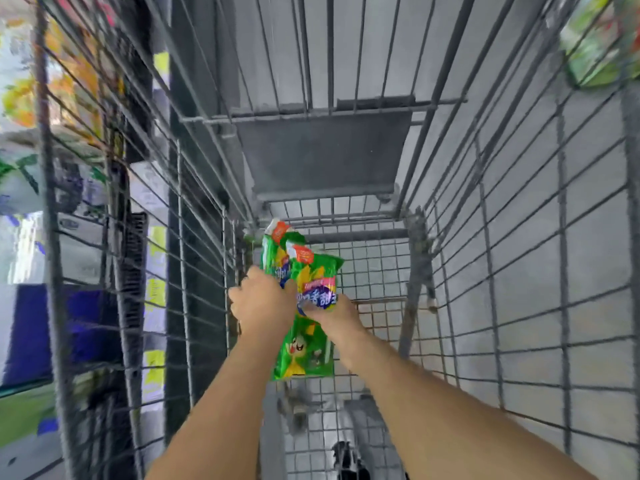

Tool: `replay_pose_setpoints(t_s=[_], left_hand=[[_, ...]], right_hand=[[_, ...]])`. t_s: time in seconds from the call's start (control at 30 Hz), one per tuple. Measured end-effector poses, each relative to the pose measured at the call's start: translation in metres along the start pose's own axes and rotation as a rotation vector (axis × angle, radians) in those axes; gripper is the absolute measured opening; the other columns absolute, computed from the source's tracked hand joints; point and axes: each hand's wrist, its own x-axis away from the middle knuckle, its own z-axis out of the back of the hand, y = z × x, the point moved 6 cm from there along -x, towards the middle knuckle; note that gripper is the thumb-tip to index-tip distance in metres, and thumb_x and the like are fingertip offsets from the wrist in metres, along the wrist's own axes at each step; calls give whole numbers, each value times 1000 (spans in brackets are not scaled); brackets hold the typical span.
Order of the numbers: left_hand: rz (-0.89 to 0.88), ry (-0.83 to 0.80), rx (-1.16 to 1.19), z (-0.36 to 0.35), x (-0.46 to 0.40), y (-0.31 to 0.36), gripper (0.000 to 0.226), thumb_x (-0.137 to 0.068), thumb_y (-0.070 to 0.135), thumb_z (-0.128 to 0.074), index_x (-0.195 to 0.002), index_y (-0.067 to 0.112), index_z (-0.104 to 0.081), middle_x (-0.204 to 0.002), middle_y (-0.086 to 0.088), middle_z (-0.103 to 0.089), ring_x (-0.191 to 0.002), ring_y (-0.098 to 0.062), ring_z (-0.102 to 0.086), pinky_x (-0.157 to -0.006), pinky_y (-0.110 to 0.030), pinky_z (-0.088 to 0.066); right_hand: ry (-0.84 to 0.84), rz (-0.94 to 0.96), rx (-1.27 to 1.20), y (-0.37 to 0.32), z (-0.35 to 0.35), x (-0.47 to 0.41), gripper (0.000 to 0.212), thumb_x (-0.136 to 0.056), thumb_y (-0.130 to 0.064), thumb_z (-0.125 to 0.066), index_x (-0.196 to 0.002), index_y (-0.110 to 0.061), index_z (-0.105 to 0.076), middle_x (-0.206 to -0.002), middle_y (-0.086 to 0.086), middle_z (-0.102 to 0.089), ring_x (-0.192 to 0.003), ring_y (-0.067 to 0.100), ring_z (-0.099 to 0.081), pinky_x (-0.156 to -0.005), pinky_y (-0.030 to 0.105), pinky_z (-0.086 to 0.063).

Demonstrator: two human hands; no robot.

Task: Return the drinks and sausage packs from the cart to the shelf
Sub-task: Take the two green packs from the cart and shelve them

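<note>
Both hands (263,303) — clamped on green sausage packs (304,271)

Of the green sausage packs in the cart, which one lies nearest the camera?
The pack with the cartoon face, hanging lowest between both forearms below the right hand. The other two packs stick up beyond the left hand.

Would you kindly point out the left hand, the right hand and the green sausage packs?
left hand (261,301): head view, back of the hand.
right hand (334,311): head view, knuckles on the pack.
green sausage packs (304,355): head view, lower pack's printed front.
</note>
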Motion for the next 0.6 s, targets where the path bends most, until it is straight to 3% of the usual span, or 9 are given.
replay_pose_setpoints(t_s=[0.07, 0.17, 0.27, 0.33, 0.4, 0.6], left_hand=[[15, -21, 27, -4, 0, 0, 59, -91, 52, -53, -118, 0, -52, -121, -22, -56, -114, -43, -52, -95, -45, -41], [38, -50, 200, -6, 7, 1, 53, -95, 45, -54, -120, -1, -46, -126, -25, -50, -112, -44, -52, -90, -44, -43], [52, -72, 257, -9, 10, 1, 37, -93, 32, -60, -109, 4, -41, -117, -22, -57, -103, -42, -58, -76, -42, -43], [51, -77, 244, -6, 12, 2, 34, -87, 23, -67, -100, 8, -38, -106, -20, -62, -93, -40, -61, -72, -42, -49], [60, -73, 288, -1, 18, 2, 35, -83, 21, -70, -99, 9, -41, -98, -15, -62, -83, -36, -61, -67, -41, -51], [147, -116, 629, 54, 75, 3, 37, -75, 15, -79, -101, 10, -54, -91, -9, -64, -70, -24, -63, -61, -38, -56]], right_hand=[[-26, -49, -115, 10, 6, -4, 76, -47, -59, -87, -108, -20, -66, -106, 3, -74, -96, 22, -70, -91, 41, -56], [-44, -99, -304, 14, 20, 0, 80, -44, -36, -98, -109, -14, -56, -107, 12, -72, -93, 28, -71, -87, 50, -58], [59, -69, -138, 16, 35, 1, 60, -54, -17, -96, -96, -14, -54, -98, 10, -69, -87, 27, -70, -74, 39, -59], [111, -54, -2, 12, 43, 3, 61, -50, -19, -97, -96, -12, -58, -95, 7, -69, -85, 24, -69, -70, 33, -57], [128, -31, 76, 6, 51, 7, 61, -47, -23, -98, -95, -13, -62, -94, 5, -70, -85, 23, -69, -76, 38, -59], [183, 147, 262, -43, 93, 75, 61, -47, -34, -95, -98, -14, -68, -95, 4, -71, -85, 21, -68, -76, 35, -60]])
